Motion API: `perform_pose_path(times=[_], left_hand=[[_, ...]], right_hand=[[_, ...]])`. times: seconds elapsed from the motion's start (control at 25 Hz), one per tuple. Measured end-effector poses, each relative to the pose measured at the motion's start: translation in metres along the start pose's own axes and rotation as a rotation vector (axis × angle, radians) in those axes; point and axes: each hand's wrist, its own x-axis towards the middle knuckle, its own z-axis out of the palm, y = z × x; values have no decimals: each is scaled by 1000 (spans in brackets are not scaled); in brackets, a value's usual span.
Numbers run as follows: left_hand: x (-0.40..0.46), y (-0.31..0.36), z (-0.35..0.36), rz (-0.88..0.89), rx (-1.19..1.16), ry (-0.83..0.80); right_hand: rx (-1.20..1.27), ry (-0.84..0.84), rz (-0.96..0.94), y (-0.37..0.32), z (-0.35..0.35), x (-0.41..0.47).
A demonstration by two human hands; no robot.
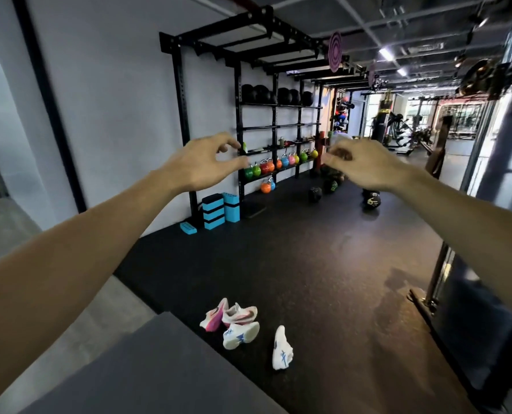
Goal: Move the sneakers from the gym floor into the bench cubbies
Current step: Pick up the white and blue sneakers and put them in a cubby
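Left hand [202, 162]: raised, fingers loosely curled, holding nothing.
Right hand [365, 167]: raised, blurred, grip unclear.
Sneakers [243, 327]: four on black gym floor [323, 264].

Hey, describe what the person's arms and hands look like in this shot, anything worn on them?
Both forearms are bare up to the frame edge: no sleeves in view. The left hand and the right hand wear no gloves, and no watch, bracelet or ring shows on either, though the right hand is slightly motion-blurred, so a small ring there could be missed.
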Motion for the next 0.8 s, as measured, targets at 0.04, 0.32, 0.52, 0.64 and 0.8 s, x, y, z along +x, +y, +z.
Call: perform_pose_path(times=[0.04,0.32,0.52,0.64,0.8], left_hand=[[28,-19,12,12,10,-1],[188,-112,127,65,-33,-104],[305,-184,218,89,-81,-140],[366,-224,266,92,-103,-166],[442,-280,337,51,-152,-246]], right_hand=[[-4,18,20,13,13,25],[35,46,145,103,108,147],[38,51,166,183,186,244],[28,30,223,226,232,295],[37,-17,283,272,299,359]])
